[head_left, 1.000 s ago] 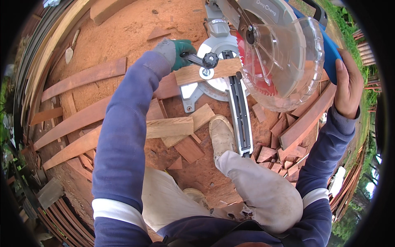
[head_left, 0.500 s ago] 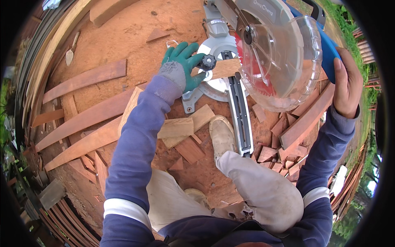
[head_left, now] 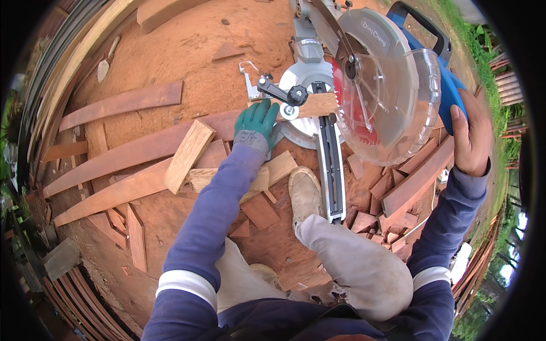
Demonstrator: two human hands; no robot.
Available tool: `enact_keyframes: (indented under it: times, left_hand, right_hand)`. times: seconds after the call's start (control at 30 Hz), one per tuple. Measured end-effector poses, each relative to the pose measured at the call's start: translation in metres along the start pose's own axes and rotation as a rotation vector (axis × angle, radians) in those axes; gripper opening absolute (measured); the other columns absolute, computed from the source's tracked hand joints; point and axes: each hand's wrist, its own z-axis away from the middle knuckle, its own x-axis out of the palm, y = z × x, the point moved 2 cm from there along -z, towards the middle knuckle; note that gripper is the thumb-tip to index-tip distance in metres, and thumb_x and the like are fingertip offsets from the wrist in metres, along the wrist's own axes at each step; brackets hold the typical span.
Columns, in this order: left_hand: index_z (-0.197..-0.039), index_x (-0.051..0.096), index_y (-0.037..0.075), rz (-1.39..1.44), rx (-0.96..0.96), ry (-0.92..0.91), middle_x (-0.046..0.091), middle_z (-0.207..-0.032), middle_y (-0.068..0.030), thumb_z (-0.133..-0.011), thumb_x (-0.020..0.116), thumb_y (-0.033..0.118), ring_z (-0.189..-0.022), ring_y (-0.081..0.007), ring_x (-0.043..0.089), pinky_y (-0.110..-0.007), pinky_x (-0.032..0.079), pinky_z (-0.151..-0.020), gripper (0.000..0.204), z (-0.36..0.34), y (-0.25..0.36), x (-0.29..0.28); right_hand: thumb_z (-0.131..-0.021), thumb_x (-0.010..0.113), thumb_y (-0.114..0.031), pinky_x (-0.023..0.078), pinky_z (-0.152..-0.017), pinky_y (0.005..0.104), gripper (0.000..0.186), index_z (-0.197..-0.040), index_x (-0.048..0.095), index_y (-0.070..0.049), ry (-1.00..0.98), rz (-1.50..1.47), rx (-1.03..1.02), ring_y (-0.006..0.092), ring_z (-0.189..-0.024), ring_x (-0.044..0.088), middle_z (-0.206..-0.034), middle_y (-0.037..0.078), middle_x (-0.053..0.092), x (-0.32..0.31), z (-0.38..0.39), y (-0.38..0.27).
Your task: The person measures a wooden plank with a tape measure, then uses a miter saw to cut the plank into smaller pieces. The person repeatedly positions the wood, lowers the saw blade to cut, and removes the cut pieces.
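Observation:
My left hand (head_left: 256, 122), in a green and grey glove, has its fingers curled over the left end of a wooden board (head_left: 315, 104) lying across the mitre saw's grey base (head_left: 296, 77). A clamp with a black knob (head_left: 297, 95) stands over the board. My right hand (head_left: 472, 136), bare, grips the saw's blue housing (head_left: 446, 96) at the right. The red blade (head_left: 364, 136) shows through the clear guard (head_left: 401, 108), just right of the board's end. My shoe (head_left: 304, 193) is beside the long slide rail (head_left: 333, 176).
Loose planks (head_left: 119, 102) and a short pale block (head_left: 189, 153) lie on the orange ground at left, with a trowel (head_left: 104, 65). Offcuts (head_left: 369, 221) are piled at lower right, beside longer boards (head_left: 415, 179). Long timbers (head_left: 79, 48) line the upper left.
My left hand has left the clamp knob, spreading open, then come down toward me onto the board's left end. My right hand stays on the housing. The view has shifted slightly.

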Motion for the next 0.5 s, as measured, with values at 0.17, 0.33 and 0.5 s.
enact_keyframes:
  times: [0.17,0.33,0.5]
  left_hand:
    - [-0.126,0.059,0.018,-0.119,-0.032,-0.138,0.053,-0.144,-0.0045,-0.082,0.075,0.023,-0.129,-0.0244,0.052,-0.043,0.044,-0.1,0.048,-0.017,-0.004,0.005]
    - [-0.12,0.062,0.019,-0.098,-0.056,-0.165,0.054,-0.142,-0.0035,-0.084,0.069,0.017,-0.125,-0.0231,0.053,-0.043,0.044,-0.095,0.037,-0.024,-0.004,0.003]
    - [-0.118,0.064,0.017,-0.119,-0.066,-0.15,0.056,-0.137,-0.0033,-0.084,0.067,0.017,-0.121,-0.0241,0.055,-0.044,0.045,-0.093,0.035,-0.027,-0.002,0.006]
  right_hand:
    - [-0.097,0.052,-0.029,0.043,-0.066,0.0424,0.034,-0.092,0.057,0.004,-0.022,0.019,0.004,0.041,-0.071,0.053,-0.079,0.023,0.053,0.002,-0.003,-0.003]
    - [-0.097,0.052,-0.033,0.042,-0.066,0.0444,0.039,-0.088,0.055,0.005,-0.115,-0.005,0.052,0.0443,-0.073,0.053,-0.08,0.025,0.053,0.003,-0.001,0.0]
    - [-0.101,0.045,-0.034,0.045,-0.074,0.0406,0.044,-0.107,0.06,0.007,-0.086,-0.003,-0.03,0.0404,-0.079,0.056,-0.089,0.024,0.059,0.005,0.0,0.0]
